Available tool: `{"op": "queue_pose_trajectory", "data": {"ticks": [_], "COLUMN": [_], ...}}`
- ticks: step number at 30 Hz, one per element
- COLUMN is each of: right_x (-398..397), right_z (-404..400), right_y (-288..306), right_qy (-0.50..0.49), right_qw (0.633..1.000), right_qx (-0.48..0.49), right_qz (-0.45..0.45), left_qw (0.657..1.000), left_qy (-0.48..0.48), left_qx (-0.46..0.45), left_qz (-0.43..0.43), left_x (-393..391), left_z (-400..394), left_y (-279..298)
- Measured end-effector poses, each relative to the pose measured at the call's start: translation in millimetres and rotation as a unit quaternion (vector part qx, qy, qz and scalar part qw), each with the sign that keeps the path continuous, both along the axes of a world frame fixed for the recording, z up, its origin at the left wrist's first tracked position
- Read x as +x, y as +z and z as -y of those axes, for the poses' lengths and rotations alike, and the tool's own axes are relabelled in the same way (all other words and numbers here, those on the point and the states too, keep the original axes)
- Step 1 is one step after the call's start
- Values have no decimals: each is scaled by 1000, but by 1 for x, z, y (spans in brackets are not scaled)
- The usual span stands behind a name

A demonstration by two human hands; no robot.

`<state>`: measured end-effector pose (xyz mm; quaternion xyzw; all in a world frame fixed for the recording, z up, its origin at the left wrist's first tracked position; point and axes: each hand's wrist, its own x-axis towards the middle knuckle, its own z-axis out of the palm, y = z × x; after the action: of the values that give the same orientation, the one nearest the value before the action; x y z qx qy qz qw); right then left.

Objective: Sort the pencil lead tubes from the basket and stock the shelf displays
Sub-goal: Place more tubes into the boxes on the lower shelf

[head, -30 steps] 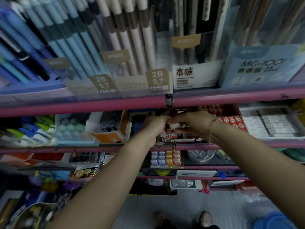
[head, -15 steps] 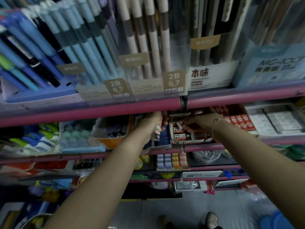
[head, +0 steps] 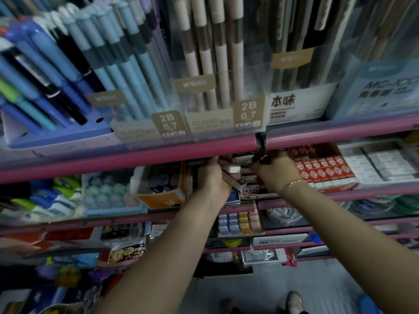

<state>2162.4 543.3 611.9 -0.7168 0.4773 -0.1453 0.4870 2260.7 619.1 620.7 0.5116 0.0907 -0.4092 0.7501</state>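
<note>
Since a second ago both hands pushed deeper under the shelf (head: 136,158): left hand (head: 210,177) grips tubes (head: 231,175), right hand (head: 274,171) (at 3 o'clock) pinches one, so stocking continues.

shelf rails (head: 127,158): pink
pens far left (head: 38,71): royal blue, black and green barrels
mechanical pencils (head: 127,64): pale blue with dark grey bands
middle pencils (head: 217,53): cream with brown bands
2B 0.7 tags (head: 248,114): tan with white print
display card (head: 299,103): white with dark red characters
MC box (head: 383,89): light blue, dark lettering
small boxes right (head: 322,166): red with white diamond pattern
far-right boxes (head: 381,162): white and grey
carton (head: 163,196): orange and white
eraser tray (head: 240,222): blue, yellow, orange, pink blocks
bracelet (head: 294,183): gold
</note>
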Motion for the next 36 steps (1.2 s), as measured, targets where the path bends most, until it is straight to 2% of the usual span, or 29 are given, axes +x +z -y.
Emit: {"op": "queue_pose_trajectory", "data": {"ticks": [1, 2, 3, 4, 6, 8, 10, 12, 13, 15, 17, 19, 23, 25, 29, 31, 33, 34, 36], "right_x": [-4, -8, -11, -14, -17, -23, -31, -38, -39, -36, -30, -21, -7, -5, -10, -14, -19, -22, -26], "right_z": [-4, -8, -11, -13, -12, -4, 8, 26, 34, 38, 34, 28, 19, 16, 14, 12, 6, 4, 3], "right_y": [10, 19, 23, 24, 25, 26, 27, 22, 19, 11, 0, -8, -21, -22, -17, -9, 7, 13, 17], "right_qy": [20, 55, 94, 116, 105, 91, 116, 157, 184, 216, 208, 195, 198, 193, 181, 138, 139, 151, 169], "right_qw": [988, 958, 933, 920, 924, 929, 952, 980, 977, 943, 934, 939, 930, 932, 931, 958, 985, 979, 969], "right_qx": [133, 250, 312, 337, 324, 315, 265, 122, 20, -144, -207, -232, -278, -282, -298, -247, -59, 35, 86], "right_qz": [76, 132, 154, 165, 176, 170, 105, -19, -101, -210, -204, -163, -136, -120, -111, -39, 83, 134, 158], "left_qw": [1000, 999, 999, 998, 996, 986, 964, 949, 942, 932, 922, 908, 892, 897, 937, 947, 955, 957, 953], "left_qy": [7, 11, 8, 3, 10, 20, 35, 50, 53, 54, 57, 55, 42, 36, 29, -2, -65, -98, -160], "left_qx": [10, 17, 28, 39, 49, 89, 127, 136, 142, 152, 156, 169, 171, 160, 106, 98, 96, 94, 105], "left_qz": [17, 31, 46, 56, 78, 143, 232, 282, 299, 324, 351, 380, 417, 411, 333, 305, 274, 257, 234], "left_x": [-3, -6, -10, -15, -24, -27, -25, -20, -17, -11, -6, -2, 2, 1, -6, -8, -10, -11, -14], "left_z": [3, 6, 8, 10, 13, 15, 14, 12, 11, 6, 2, -3, -13, -18, -19, -18, -14, -12, -8], "left_y": [-1, -2, -2, -2, -2, -7, -12, -15, -16, -16, -18, -17, -15, -15, -15, -15, -13, -10, -6]}}
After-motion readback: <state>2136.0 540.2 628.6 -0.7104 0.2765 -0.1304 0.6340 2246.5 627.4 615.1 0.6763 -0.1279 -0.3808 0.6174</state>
